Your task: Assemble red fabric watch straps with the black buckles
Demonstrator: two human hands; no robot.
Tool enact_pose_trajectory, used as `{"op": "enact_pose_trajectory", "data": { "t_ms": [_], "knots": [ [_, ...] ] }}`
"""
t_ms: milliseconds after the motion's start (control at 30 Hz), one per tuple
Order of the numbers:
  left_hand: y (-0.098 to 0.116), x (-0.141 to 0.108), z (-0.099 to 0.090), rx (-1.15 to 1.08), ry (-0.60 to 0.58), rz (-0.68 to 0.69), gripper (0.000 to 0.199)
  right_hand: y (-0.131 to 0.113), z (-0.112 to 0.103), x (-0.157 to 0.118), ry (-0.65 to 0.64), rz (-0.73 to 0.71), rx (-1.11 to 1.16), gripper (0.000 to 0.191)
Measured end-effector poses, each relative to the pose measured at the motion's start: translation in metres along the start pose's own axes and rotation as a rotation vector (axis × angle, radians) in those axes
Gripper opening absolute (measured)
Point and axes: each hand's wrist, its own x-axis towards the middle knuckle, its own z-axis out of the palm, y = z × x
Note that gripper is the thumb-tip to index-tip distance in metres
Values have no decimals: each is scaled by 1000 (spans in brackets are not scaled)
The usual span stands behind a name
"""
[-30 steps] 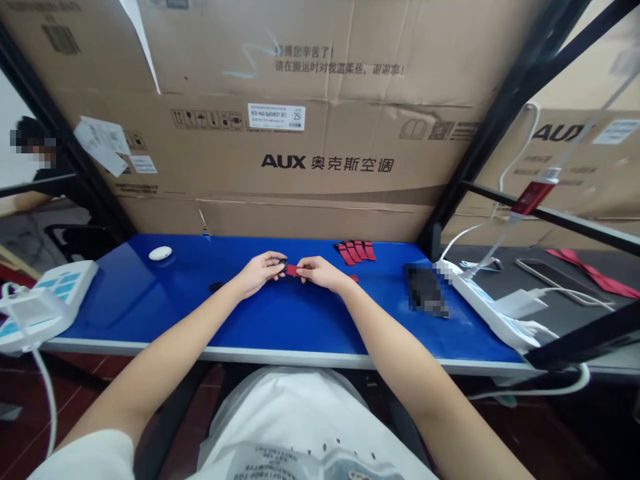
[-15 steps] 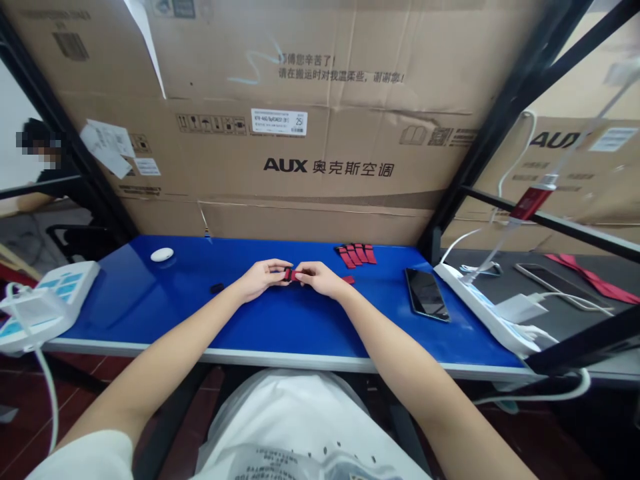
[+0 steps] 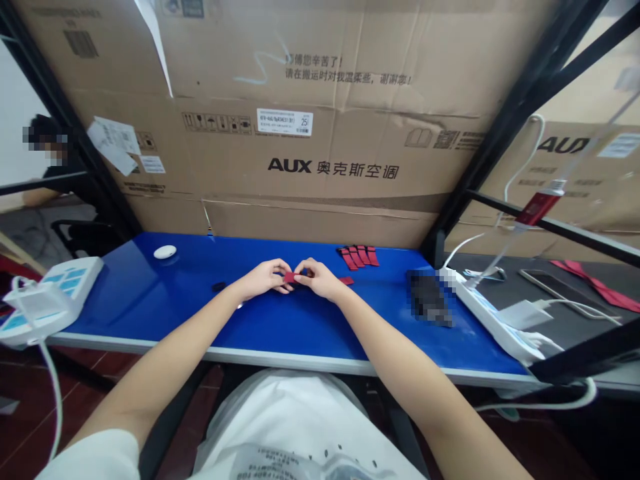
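Observation:
Between my two hands is a small red strap, its ends partly covered by fingers. My left hand pinches it from the left. From the right, the thumb and fingers of my right hand close on it too. Another red strip lies on the table just behind my right hand, partly hidden by it. A small black piece rests left of my left hand. Farther back, several red straps with black bands lie fanned side by side.
The blue table meets a tall cardboard wall at the back. A white oval object sits at the left. Power strips stand left and right, near a blurred dark phone. A person sits far left.
The strap between my hands has turned: its black band showed before, and now a plain red face shows. My fingers have shifted around it. The camera view has moved slightly.

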Motion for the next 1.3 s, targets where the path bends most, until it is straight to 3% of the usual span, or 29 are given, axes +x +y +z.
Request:
{"op": "enact_pose_trajectory", "data": {
  "t_ms": [67, 133, 167, 233, 300, 400, 533, 733, 767, 833, 967, 1133, 1300],
  "knots": [
    [8, -5, -18, 306, 83, 79, 24, 4, -3, 2, 87, 64, 23, 15],
    [14, -11, -44, 653, 319, 166, 14, 9, -7, 3, 177, 118, 48, 16],
    [15, -16, -59, 775, 416, 163, 10, 12, -9, 4, 215, 135, 62, 17],
    [13, -27, -87, 932, 530, 11, 9, 17, -13, 6, 264, 160, 93, 19],
    [8, -42, -108, 951, 515, -165, 15, 21, -16, 7, 283, 189, 124, 22],
    [-3, -62, -119, 912, 473, -252, 20, 23, -17, 9, 284, 221, 180, 24],
    [-9, -67, -108, 883, 441, -316, 19, 19, -14, 8, 298, 214, 228, 23],
    [-9, -21, -69, 912, 416, -343, 20, 4, -8, 3, 256, 182, 225, 17],
    [-9, -11, -60, 934, 418, -314, 19, 1, -7, 3, 240, 188, 208, 15],
    [-12, 6, -40, 1011, 342, -95, 11, -1, -5, 1, 204, 186, 148, 11],
    [-19, 36, -9, 1053, 278, 1, 9, 3, -3, -1, 158, 157, -93, 2],
    [-17, 54, -3, 1045, 221, -46, 19, 13, -5, -2, 139, 186, -283, 8],
    [-16, 44, 0, 1079, 220, -40, 40, 15, -11, 0, 143, 214, -292, 9]
  ]
}}
